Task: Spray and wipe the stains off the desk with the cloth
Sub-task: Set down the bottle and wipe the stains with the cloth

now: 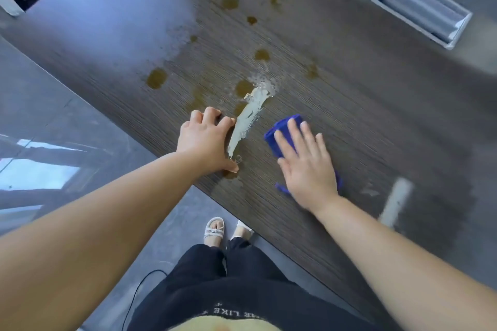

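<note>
Desk (349,75), right fingers (294,134) flat on cloth (278,129)

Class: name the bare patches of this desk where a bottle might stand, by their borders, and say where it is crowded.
Bare: the far-left stretch of the desk, between the brown stains and its edge; the strip between the blue cloth and the recessed tray. Crowded: the middle, where stains, white smear, left hand and right hand sit close.

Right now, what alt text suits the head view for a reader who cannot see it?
A person's right hand presses a blue cloth flat on a dark wood-grain desk, beside a pale smear and scattered brown stains. The left hand rests on the desk by the smear, fingers bent.
</note>
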Tool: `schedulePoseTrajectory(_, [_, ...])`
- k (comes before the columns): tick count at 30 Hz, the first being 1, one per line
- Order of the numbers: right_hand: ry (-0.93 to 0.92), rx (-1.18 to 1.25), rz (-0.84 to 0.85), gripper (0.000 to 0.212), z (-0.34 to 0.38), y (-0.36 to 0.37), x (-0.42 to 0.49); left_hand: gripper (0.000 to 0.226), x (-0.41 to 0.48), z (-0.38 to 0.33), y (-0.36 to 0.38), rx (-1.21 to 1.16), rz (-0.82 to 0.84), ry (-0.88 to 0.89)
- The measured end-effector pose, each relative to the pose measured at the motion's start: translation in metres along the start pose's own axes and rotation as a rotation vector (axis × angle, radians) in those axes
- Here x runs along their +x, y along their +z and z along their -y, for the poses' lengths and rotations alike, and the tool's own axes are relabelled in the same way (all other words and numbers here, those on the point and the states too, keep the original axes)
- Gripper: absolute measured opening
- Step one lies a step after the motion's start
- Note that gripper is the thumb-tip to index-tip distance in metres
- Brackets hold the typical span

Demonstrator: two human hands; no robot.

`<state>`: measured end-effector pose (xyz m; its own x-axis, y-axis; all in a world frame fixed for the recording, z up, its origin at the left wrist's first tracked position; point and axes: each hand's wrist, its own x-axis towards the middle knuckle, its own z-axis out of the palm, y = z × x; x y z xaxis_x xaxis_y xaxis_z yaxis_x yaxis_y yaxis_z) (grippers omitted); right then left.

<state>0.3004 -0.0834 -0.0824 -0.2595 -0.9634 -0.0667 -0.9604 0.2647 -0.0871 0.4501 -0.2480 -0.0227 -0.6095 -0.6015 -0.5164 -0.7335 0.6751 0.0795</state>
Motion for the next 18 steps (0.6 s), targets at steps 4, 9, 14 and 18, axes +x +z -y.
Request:
schedulePoseTrajectory(4, [-0.323,0.046,0.013,0.045,-0.047,-0.003,0.010,0.099,-0.001,-0.001,-0.001,0.021,0.010,0.005])
schedulePoseTrajectory(9, [0.405,0.074,-0.039,0.049,-0.064,-0.013,0.074,0.064,0.006,-0.007,-0.013,-0.047,0.032,-0.048])
schedulePoseTrajectory(14, [0.176,0.025,0.004,0.052,0.002,-0.009,0.064,0.040,0.027,0.001,-0.032,-0.110,-0.045,-0.113])
schedulePoseTrajectory(18, [-0.377,0.039,0.116,0.045,-0.031,-0.010,0.020,0.075,0.038,0.027,-0.039,-0.003,-0.018,0.021])
